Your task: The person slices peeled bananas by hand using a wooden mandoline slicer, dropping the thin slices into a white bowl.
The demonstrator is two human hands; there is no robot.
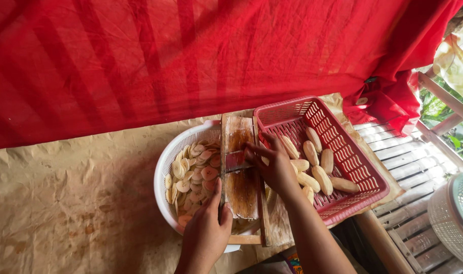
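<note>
A wooden slicer board (240, 182) with a metal blade lies across a white perforated bowl (166, 162) that holds several pale banana slices (196, 172). My left hand (205, 234) grips the board's near left edge. My right hand (275, 165) rests on the board's right side by the blade, fingers curled; whether it holds a piece is hidden. A red plastic basket (354, 157) to the right holds several peeled bananas (317, 175).
Brown paper (74, 198) covers the table. A red cloth (190, 56) hangs along the back. At the right are a slatted bamboo surface (409, 162) and another white perforated basket (455, 213).
</note>
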